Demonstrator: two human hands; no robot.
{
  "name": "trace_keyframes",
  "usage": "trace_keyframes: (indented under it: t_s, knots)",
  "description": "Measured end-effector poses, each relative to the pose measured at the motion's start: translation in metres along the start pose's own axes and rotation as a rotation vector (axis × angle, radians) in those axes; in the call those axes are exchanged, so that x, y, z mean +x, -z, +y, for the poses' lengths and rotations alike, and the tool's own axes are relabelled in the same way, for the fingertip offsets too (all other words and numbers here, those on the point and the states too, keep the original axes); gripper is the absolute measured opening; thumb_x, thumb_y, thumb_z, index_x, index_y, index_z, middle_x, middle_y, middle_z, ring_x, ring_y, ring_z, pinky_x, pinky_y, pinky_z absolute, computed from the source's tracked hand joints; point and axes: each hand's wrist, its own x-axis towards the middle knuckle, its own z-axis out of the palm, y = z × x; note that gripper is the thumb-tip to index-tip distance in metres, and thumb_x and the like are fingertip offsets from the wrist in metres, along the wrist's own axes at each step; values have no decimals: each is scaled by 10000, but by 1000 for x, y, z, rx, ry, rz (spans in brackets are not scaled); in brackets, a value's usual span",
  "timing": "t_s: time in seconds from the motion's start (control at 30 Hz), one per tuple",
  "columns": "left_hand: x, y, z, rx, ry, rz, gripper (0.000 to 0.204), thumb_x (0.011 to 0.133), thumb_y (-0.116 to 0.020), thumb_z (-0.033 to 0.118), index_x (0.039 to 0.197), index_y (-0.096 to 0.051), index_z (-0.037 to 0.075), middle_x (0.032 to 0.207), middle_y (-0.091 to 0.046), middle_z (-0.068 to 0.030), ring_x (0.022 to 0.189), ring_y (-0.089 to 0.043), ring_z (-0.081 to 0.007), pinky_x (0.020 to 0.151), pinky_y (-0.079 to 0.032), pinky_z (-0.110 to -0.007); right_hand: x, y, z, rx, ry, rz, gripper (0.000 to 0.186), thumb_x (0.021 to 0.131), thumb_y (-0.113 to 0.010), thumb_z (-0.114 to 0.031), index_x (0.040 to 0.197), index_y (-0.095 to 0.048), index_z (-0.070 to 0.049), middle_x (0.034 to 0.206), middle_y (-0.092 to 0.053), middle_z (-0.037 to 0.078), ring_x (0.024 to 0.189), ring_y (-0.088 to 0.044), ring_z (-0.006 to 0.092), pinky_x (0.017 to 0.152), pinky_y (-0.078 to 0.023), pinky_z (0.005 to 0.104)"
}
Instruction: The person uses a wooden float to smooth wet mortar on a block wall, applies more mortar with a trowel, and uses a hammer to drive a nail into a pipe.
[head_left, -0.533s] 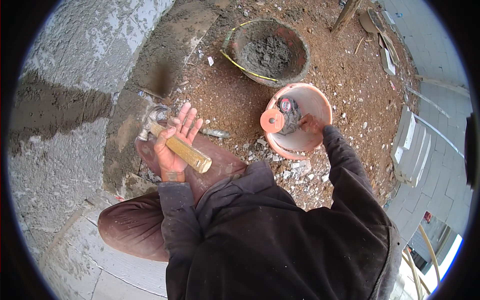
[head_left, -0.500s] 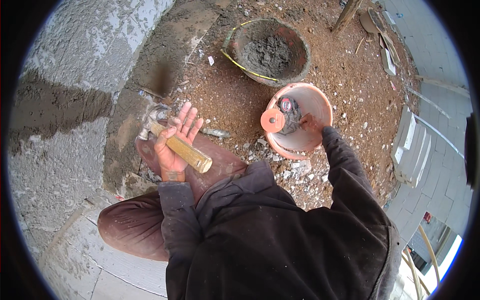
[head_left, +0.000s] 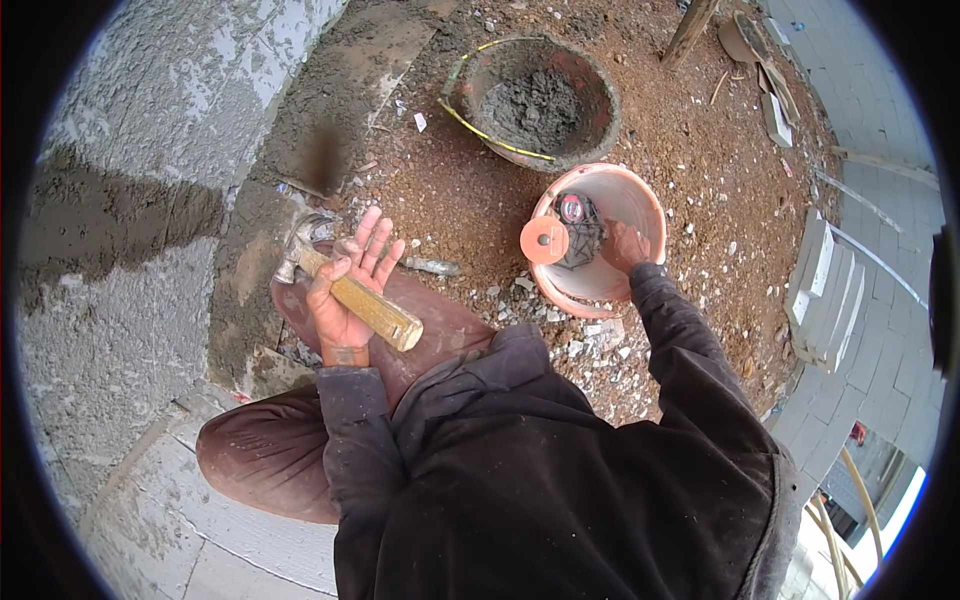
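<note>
A hammer [head_left: 372,309] lay across the left hand [head_left: 341,322] while the right hand [head_left: 628,246] reached inside the pale orange bucket [head_left: 645,203].
The left thumb pinned the handle against the palm, fingers splayed, apparently enough to stop it slipping. The right hand was just within the bucket's right edge; I could not tell its grip. Dark loose pieces [head_left: 580,250] lay inside, probably contained there to prevent scattering; an orange disc [head_left: 544,240] overlapped the left rim.

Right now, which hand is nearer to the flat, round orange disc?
The right hand: inside the pink plastic bucket, right of the disc; the left hand is farther, to its left.
</note>
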Motion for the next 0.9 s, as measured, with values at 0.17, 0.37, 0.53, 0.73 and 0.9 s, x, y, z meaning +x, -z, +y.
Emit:
trace_keyframes:
  t_s: [0.17,0.37,0.53,0.73,0.9]
  knots:
    - [-2,0,1,-8,1,4,188,869,-603,76,1029,-642,-15,1652,-280,-270,1553,-246,-407,1274,-221,-608,-8,-25,-28,434,135,-486,350,878,-610,-241,1157,-745,-80,1260,-693,234,1114,-695,415,970,-531,559]
    - [-1,-4,-1,-3,10,-11,189,866,-605,81,1027,-650,-7,1652,-287,-265,1553,-251,-400,1274,-219,-608,8,-71,-40,167,110,-545,399,827,-657,-247,1173,-754,-76,1178,-711,270,1121,-679,444,975,-526,533]
    - [-5,1,3,-13,-18,-13,182,876,-609,89,1033,-592,-1,1673,-228,-270,1581,-167,-392,1290,-176,-603,1,-67,-71,146,92,-433,326,790,-662,-210,1060,-777,-68,1132,-715,276,1049,-694,449,951,-540,508]
    - [1,-4,-3,-31,1,-28,170,864,-609,82,1008,-638,-6,1649,-286,-271,1549,-254,-410,1272,-225,-616,25,-92,-16,110,555,-480,314,816,-638,-252,971,-785,-22,1039,-751,229,952,-740,395,850,-578,473]
    - [-6,-6,2,-4,-16,43,142,860,-611,72,980,-624,-4,1650,-280,-276,1551,-250,-411,1271,-227,-617,24,5,-44,544,158,-1017,218,848,-644,-210,887,-754,-26,706,-631,19,503,-491,141,453,-373,363]
